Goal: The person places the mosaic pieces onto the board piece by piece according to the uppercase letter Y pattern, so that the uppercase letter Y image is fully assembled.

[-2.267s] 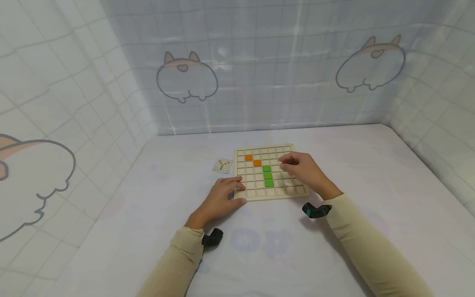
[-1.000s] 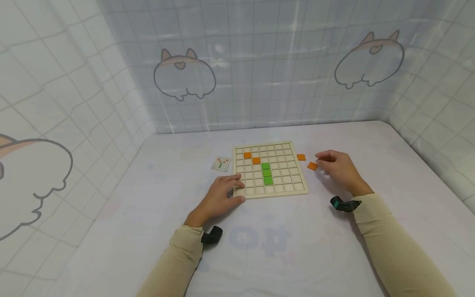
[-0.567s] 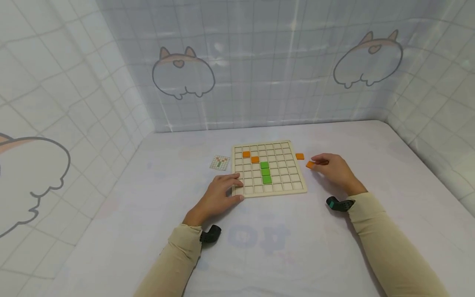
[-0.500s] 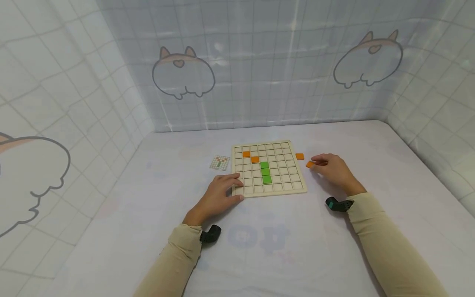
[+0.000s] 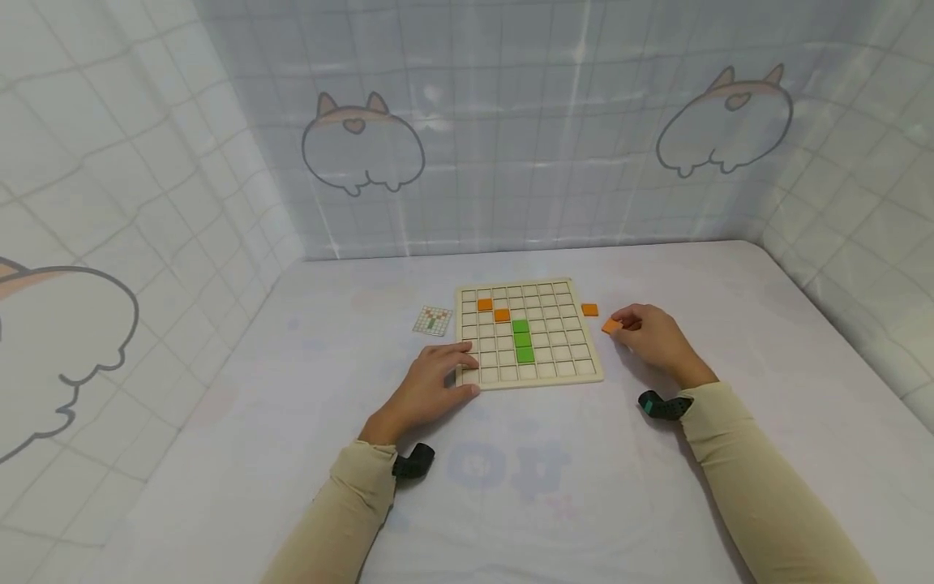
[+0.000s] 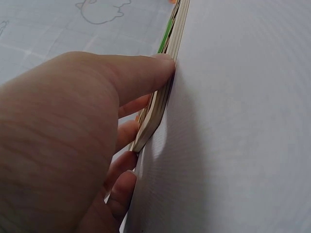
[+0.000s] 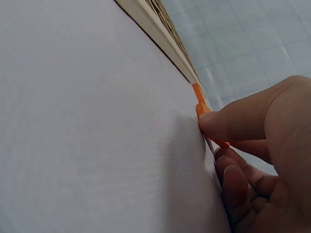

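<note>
My right hand (image 5: 654, 337) pinches an orange square tile (image 5: 611, 325) between thumb and fingers, to the right of the wooden grid board (image 5: 562, 350). The right wrist view shows the pinched tile (image 7: 201, 110) tilted close over the cloth. A second orange tile (image 5: 589, 310) lies beside the board's right edge. My left hand (image 5: 430, 385) rests at the board's near left corner, thumb along the front edge and fingertips over the left side; the left wrist view shows the thumb against the board's edge (image 6: 154, 110). In the grid sit two orange tiles (image 5: 502, 315) and a column of green tiles (image 5: 522, 340).
A small pattern card (image 5: 434, 320) with a gridded picture lies left of the board. White cloth (image 5: 554, 503) covers the table. Tile-patterned sheets with cartoon animals form the back wall (image 5: 511, 162) and both sides.
My right hand has moved from over the board's right side out to the loose orange tiles, and its fingers have taken the nearer one. My left hand stays at the board's corner.
</note>
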Demonstrator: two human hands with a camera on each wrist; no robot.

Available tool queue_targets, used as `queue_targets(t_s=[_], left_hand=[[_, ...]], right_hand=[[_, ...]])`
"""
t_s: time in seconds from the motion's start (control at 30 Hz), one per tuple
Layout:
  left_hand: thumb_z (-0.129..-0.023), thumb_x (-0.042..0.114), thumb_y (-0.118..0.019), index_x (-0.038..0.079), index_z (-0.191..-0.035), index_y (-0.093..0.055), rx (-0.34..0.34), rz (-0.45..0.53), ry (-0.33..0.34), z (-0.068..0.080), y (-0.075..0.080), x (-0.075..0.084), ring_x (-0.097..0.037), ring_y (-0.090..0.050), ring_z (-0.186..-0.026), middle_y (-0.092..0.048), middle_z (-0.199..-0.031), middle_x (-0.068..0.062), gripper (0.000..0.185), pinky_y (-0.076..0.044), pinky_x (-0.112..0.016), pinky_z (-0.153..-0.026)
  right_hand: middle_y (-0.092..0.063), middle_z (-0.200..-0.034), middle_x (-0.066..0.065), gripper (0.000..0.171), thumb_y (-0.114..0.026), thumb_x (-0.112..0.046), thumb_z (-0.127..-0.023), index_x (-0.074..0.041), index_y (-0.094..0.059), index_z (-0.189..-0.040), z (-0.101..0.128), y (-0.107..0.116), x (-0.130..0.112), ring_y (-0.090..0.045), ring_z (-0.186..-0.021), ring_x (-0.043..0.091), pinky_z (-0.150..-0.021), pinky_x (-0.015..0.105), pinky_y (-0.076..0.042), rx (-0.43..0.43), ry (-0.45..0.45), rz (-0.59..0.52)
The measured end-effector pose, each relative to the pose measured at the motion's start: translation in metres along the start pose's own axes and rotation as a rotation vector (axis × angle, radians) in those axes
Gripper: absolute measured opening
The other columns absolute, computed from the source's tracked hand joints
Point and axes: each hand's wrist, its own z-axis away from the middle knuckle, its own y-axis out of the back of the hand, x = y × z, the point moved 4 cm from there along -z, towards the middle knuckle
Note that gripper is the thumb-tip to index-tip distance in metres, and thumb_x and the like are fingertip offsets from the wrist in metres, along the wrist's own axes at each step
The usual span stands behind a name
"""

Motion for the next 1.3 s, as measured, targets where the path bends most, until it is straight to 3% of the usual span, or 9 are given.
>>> queue_targets(t_s=[0.8,1.1,1.3], left_hand=[[-0.092,0.035,-0.073,0.018,-0.124,-0.067,-0.009,0.001,-0.001,0.0004,-0.0011,-0.001,-0.03,-0.037,-0.138,-0.044,-0.155,0.0,0.037,-0.031,-0.051,-0.111],[-0.092,0.033,-0.074,0.017,-0.123,-0.067,0.002,0.003,-0.016,0.0007,0.0005,0.0014,-0.032,-0.038,-0.138,-0.045,-0.154,-0.001,0.036,-0.031,-0.052,-0.11],[-0.092,0.033,-0.074,0.017,-0.124,-0.068,0.0,0.006,-0.011,0.0013,0.0006,0.002,-0.032,-0.038,-0.138,-0.045,-0.154,-0.002,0.036,-0.031,-0.052,-0.11]], right_hand=[[-0.062,-0.107,0.017,0.029,-0.063,-0.012,-0.095,-0.001,-0.064,-0.122,0.002,0.0003,0.0023,-0.057,-0.098,0.031,-0.085,0.044,-0.046,0.057,0.056,-0.003],[-0.064,-0.11,0.017,0.038,-0.058,-0.016,-0.096,-0.008,-0.064,-0.133,0.0019,0.0015,0.0023,-0.058,-0.075,0.025,-0.065,0.035,-0.048,0.031,0.037,-0.026],[-0.064,-0.11,0.017,0.039,-0.055,-0.017,-0.097,-0.008,-0.064,-0.134,0.0019,0.0009,0.0038,-0.057,-0.072,0.023,-0.065,0.034,-0.046,0.017,0.028,-0.023]])
